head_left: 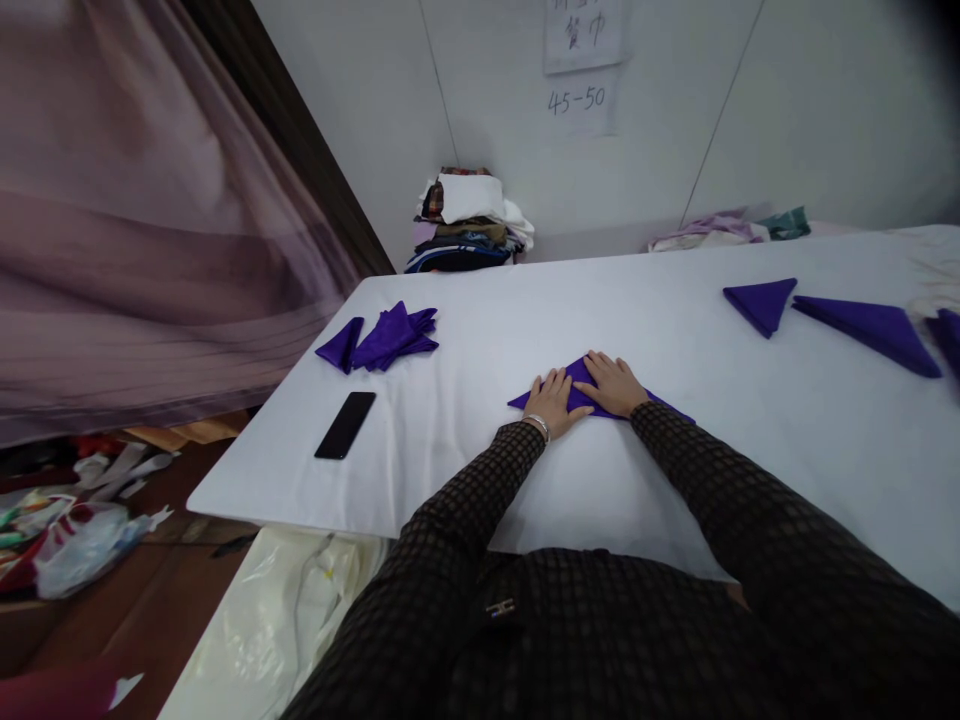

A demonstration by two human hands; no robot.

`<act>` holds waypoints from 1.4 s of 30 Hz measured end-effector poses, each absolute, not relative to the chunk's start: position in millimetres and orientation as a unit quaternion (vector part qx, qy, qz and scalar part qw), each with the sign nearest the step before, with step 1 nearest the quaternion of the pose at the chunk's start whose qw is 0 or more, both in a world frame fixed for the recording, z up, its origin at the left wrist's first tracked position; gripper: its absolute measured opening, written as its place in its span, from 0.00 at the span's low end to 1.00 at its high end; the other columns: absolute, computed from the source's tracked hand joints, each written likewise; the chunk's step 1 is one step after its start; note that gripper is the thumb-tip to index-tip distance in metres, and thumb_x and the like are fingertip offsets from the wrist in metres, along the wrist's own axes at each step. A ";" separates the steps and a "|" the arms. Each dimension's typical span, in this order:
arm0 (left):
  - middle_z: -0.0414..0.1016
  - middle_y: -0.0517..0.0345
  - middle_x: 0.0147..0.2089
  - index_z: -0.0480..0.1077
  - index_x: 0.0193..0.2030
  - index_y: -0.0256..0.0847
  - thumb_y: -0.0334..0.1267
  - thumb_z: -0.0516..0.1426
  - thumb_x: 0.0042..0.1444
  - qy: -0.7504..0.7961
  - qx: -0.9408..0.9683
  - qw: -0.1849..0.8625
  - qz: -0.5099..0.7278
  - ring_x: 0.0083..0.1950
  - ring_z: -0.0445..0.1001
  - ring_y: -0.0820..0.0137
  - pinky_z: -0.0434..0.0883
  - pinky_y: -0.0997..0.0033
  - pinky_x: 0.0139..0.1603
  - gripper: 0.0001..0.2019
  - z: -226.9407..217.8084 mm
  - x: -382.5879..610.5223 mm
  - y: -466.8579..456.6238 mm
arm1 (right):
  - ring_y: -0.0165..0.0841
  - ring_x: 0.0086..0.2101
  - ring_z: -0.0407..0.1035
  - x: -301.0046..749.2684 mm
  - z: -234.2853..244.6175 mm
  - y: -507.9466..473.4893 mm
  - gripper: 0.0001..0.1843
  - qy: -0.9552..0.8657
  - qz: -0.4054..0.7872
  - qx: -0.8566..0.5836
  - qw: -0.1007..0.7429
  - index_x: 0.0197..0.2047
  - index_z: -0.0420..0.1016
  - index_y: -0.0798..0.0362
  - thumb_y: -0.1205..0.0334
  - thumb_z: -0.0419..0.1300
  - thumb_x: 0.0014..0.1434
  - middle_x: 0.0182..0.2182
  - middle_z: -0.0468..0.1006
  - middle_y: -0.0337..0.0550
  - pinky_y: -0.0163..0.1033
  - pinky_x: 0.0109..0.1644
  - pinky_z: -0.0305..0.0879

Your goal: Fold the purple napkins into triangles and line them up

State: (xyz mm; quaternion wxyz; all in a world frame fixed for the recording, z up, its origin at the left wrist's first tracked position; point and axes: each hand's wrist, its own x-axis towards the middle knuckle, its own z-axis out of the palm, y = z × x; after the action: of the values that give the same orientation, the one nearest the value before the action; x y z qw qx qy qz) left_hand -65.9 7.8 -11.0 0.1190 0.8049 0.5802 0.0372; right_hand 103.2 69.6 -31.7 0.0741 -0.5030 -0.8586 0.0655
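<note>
A purple cloth napkin (576, 371), folded into a wide triangle, lies on the white-covered table (465, 440) in front of me. My left hand (553, 402) rests flat on its left half, fingers stretched out and pointing away from me. Just right of it, my right hand (611, 385) presses flat on the middle of the cloth, fingers spread. The thumbs of both hands are close together. Pointed corners of the napkin stick out to the left and, under my right sleeve, to the right. Part of the cloth is hidden beneath my palms.
Folded purple napkins (394, 335) lie at the table's left, near a black phone (346, 425). More purple triangles (870, 330) lie at the right. A pile of folded clothes (472, 225) stands by the wall, and crumpled fabric (709, 230) lies along the back edge.
</note>
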 end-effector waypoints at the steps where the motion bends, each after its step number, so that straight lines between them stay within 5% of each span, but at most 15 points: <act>1: 0.43 0.47 0.74 0.50 0.70 0.36 0.63 0.40 0.61 0.580 0.805 0.118 0.038 0.74 0.40 0.57 0.41 0.47 0.72 0.39 -12.7 -68.2 7.6 | 0.47 0.66 0.46 103.2 -32.2 69.7 0.40 -0.859 0.066 -0.502 0.075 0.69 0.52 0.57 0.38 0.37 0.64 0.68 0.52 0.55 0.58 0.66 0.44; 22: 0.46 0.39 0.73 0.52 0.69 0.37 0.62 0.45 0.60 0.733 0.671 0.093 0.061 0.73 0.42 0.51 0.41 0.40 0.70 0.38 -1.1 -145.9 -16.4 | 0.45 0.66 0.45 98.7 -24.2 66.2 0.41 -0.854 0.074 -0.509 0.076 0.69 0.54 0.57 0.37 0.34 0.64 0.69 0.51 0.53 0.57 0.66 0.43; 29: 0.46 0.45 0.73 0.50 0.70 0.36 0.60 0.42 0.62 0.552 0.824 0.093 0.084 0.74 0.42 0.57 0.38 0.47 0.72 0.37 9.2 -56.9 16.5 | 0.45 0.67 0.45 101.3 -26.1 68.2 0.37 -0.861 0.069 -0.499 0.065 0.69 0.52 0.57 0.43 0.37 0.66 0.69 0.51 0.54 0.57 0.66 0.44; 42: 0.43 0.48 0.74 0.48 0.71 0.36 0.61 0.38 0.62 0.572 0.806 0.148 0.040 0.74 0.40 0.60 0.40 0.49 0.72 0.38 -11.7 -49.1 38.7 | 0.43 0.67 0.42 101.0 -22.5 72.0 0.30 -0.852 0.110 -0.508 0.062 0.68 0.54 0.56 0.55 0.41 0.66 0.69 0.50 0.52 0.55 0.67 0.42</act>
State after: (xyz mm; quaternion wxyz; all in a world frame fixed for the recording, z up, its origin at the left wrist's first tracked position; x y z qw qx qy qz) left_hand -49.1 38.7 -11.7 0.1481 0.8061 0.5716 0.0396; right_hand 101.0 72.0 -22.5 0.0620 -0.5076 -0.8523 0.1097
